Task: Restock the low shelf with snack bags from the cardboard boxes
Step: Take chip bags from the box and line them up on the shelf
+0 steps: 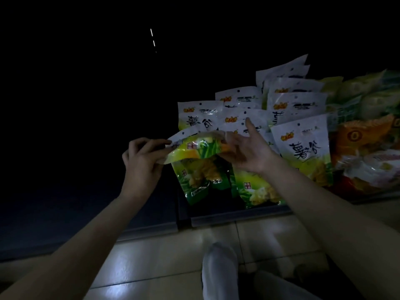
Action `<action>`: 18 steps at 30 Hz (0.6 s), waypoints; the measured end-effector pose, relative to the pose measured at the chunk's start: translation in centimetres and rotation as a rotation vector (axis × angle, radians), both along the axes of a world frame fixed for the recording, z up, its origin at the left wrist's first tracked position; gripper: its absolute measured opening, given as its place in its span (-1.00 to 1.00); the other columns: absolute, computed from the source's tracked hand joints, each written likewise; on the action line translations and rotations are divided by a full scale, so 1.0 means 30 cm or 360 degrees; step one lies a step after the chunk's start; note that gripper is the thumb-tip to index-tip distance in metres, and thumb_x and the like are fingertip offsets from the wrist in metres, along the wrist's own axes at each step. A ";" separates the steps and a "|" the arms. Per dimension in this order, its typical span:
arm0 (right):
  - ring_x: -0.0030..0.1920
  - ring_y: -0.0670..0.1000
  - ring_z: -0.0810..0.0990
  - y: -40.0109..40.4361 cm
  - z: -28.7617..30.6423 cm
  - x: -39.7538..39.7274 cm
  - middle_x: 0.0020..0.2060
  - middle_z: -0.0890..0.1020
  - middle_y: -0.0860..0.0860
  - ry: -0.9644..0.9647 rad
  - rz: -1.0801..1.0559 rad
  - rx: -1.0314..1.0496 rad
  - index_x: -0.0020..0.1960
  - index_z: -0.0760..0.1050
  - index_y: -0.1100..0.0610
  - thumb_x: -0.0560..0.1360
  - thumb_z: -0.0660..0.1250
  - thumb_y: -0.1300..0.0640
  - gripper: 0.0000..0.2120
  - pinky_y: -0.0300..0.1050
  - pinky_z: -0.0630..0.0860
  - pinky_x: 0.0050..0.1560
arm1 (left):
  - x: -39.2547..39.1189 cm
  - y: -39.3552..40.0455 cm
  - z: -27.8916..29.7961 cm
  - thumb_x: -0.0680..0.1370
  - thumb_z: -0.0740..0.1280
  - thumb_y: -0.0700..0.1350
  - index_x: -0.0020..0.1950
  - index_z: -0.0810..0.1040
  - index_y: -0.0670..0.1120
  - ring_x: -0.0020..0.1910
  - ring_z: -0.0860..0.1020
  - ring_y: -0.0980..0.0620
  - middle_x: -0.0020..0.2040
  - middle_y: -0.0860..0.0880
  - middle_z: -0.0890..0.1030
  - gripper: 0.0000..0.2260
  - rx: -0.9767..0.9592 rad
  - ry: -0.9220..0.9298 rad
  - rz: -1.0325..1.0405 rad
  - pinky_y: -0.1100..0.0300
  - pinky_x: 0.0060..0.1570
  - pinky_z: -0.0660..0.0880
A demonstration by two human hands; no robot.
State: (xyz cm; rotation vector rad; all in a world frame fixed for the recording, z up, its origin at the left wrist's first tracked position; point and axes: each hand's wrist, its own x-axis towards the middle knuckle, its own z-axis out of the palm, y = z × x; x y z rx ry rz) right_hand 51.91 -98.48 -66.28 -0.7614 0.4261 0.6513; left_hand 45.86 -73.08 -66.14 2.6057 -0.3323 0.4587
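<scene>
A yellow-green snack bag (195, 147) with a white top lies flat in the air between my hands, in front of the low shelf (233, 215). My left hand (142, 158) pinches its white top edge. My right hand (249, 151) holds the other end with thumb and fingers, the index finger pointing up. Behind it, several matching white-topped bags (300, 148) stand upright in rows on the shelf. No cardboard box shows in this view.
Orange and red snack bags (365, 152) and pale green ones (363, 92) fill the shelf to the right. The shelf's left part is dark. Pale floor tiles (164, 256) lie below, with my white shoe (219, 269) on them.
</scene>
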 end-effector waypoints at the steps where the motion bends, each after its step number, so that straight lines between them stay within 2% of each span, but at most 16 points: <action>1: -0.11 0.06 0.59 -0.008 -0.006 -0.001 0.06 0.62 0.04 -0.0067 0.0048 -0.0177 0.40 0.35 0.13 0.52 0.09 -0.28 -0.37 0.00 0.55 0.02 | -0.007 0.006 0.001 0.43 0.35 -0.27 0.14 0.63 -0.02 0.16 0.28 -0.08 0.19 -0.01 0.57 -0.68 0.0178 -0.0113 -0.0103 0.05 0.02 0.17; 2: -0.08 0.05 0.56 -0.008 -0.001 -0.007 0.09 0.59 0.06 -0.0153 0.0139 -0.0382 0.32 0.42 0.12 0.53 0.17 -0.19 -0.50 -0.02 0.51 0.05 | -0.010 0.021 -0.021 0.41 0.35 -0.23 0.15 0.62 -0.01 0.16 0.30 -0.11 0.20 -0.06 0.57 -0.67 0.0357 -0.0205 -0.0195 0.03 0.02 0.18; 4: -0.13 0.01 0.53 0.000 -0.002 -0.018 -0.06 0.55 0.11 -0.0317 0.0184 -0.0618 0.10 0.46 0.18 0.53 0.30 0.13 -0.81 -0.13 0.53 -0.04 | -0.015 0.040 -0.067 0.42 0.40 -0.22 0.23 0.57 -0.01 0.19 0.31 -0.15 0.24 -0.11 0.54 -0.61 0.0601 -0.0223 -0.0177 -0.05 0.08 0.24; 5: -0.15 -0.01 0.53 0.009 -0.003 -0.028 -0.11 0.54 0.10 -0.0358 0.0101 -0.0637 0.05 0.45 0.21 0.50 0.31 0.27 -0.86 -0.18 0.55 -0.12 | -0.019 0.038 -0.083 0.43 0.42 -0.22 0.29 0.52 -0.03 0.21 0.30 -0.17 0.28 -0.13 0.50 -0.57 0.0604 -0.0101 -0.0046 -0.12 0.10 0.28; 7: -0.11 0.00 0.55 0.025 -0.014 -0.058 -0.10 0.54 0.10 -0.0416 -0.0071 -0.0656 0.04 0.44 0.25 0.45 0.32 0.40 -0.80 -0.25 0.57 -0.16 | -0.020 0.016 -0.105 0.51 0.37 -0.16 0.43 0.36 -0.06 0.30 0.24 -0.21 0.39 -0.16 0.36 -0.51 0.0381 0.0282 0.0314 -0.20 0.17 0.28; 9: -0.01 0.06 0.56 0.043 -0.046 -0.102 -0.06 0.56 0.09 -0.0501 0.0072 -0.1011 -0.03 0.46 0.22 0.42 0.37 0.38 -0.82 -0.18 0.55 -0.03 | -0.017 -0.023 -0.119 0.58 0.26 -0.10 0.49 0.20 -0.08 0.36 0.22 -0.25 0.44 -0.20 0.24 -0.50 -0.0012 0.0700 0.0573 -0.15 0.26 0.25; 11: 0.06 0.06 0.53 0.055 -0.098 -0.148 -0.01 0.56 0.05 -0.0577 0.0369 -0.1537 -0.05 0.48 0.16 0.40 0.43 0.30 -0.81 -0.13 0.48 0.03 | -0.012 -0.065 -0.153 0.60 0.21 -0.09 0.50 0.16 -0.13 0.34 0.31 -0.26 0.42 -0.26 0.27 -0.51 -0.0366 0.0966 0.0609 -0.04 0.23 0.32; 13: 0.05 0.00 0.49 0.065 -0.138 -0.183 0.00 0.53 0.01 -0.0683 0.0710 -0.1949 0.00 0.48 0.16 0.43 0.43 0.22 -0.81 -0.19 0.41 -0.02 | -0.029 -0.102 -0.196 0.60 0.21 -0.06 0.51 0.14 -0.13 0.32 0.37 -0.22 0.40 -0.25 0.32 -0.49 -0.0544 0.1219 0.0548 0.06 0.17 0.37; 15: 0.05 0.01 0.50 0.074 -0.154 -0.205 0.02 0.52 0.04 -0.0919 0.0981 -0.2310 0.04 0.43 0.16 0.46 0.40 0.14 -0.77 -0.19 0.40 -0.08 | -0.052 -0.134 -0.251 0.55 0.31 -0.03 0.52 0.11 -0.10 0.34 0.37 -0.20 0.39 -0.23 0.35 -0.39 -0.0610 0.1467 0.0487 0.08 0.21 0.38; 16: 0.10 0.05 0.49 0.080 -0.162 -0.207 0.08 0.50 0.09 -0.1042 0.1017 -0.2440 0.11 0.38 0.16 0.46 0.39 0.12 -0.70 -0.16 0.41 -0.05 | -0.060 -0.148 -0.273 0.52 0.37 -0.03 0.52 0.11 -0.08 0.34 0.37 -0.18 0.39 -0.21 0.36 -0.34 -0.0681 0.1540 0.0485 0.07 0.26 0.39; 18: 0.33 0.15 0.33 0.096 -0.179 -0.203 0.30 0.35 0.17 -0.1226 0.1043 -0.2561 0.37 0.20 0.13 0.46 0.39 0.11 -0.43 -0.05 0.39 0.20 | -0.067 -0.177 -0.296 0.42 0.47 -0.04 0.50 0.14 -0.07 0.31 0.41 -0.16 0.37 -0.18 0.40 -0.24 -0.0932 0.1595 0.0547 -0.02 0.28 0.40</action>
